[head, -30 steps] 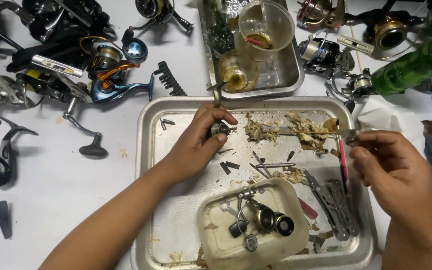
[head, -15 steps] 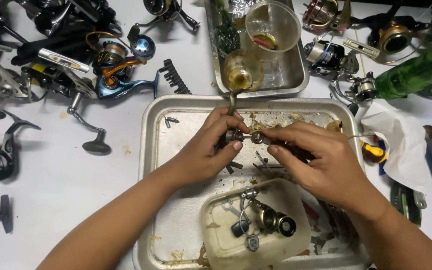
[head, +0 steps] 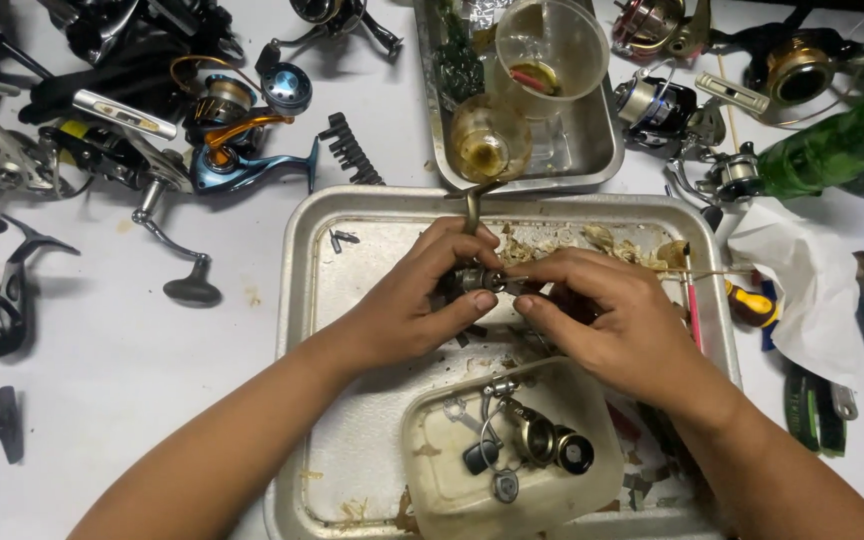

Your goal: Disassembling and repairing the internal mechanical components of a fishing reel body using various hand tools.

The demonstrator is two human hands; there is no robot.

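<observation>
Nearest: a shallow plastic tub (head: 432, 470) is set at the near end of a metal tray (head: 312, 330); small reel parts (head: 532, 440) are held in it.

Mid-tray: a small metal reel part (head: 479, 279) is pinched between both hands above the tray floor. The left hand (head: 412, 300) is closed on it, thumb beneath and fingers curled over the top. The right hand (head: 607, 315) is closed likewise, fingertips meeting the part from the right. Its long axis appears to be laid left to right, though most of it is hidden.

Beyond: crumpled, soiled paper scraps (head: 552, 240) are spread along the tray's far edge.

Farthest: a second steel pan (head: 602, 150) holds a clear plastic cup (head: 552, 45). A blue spinning reel (head: 242, 150) is placed at far left, a green glass bottle (head: 832, 150) at far right.
</observation>
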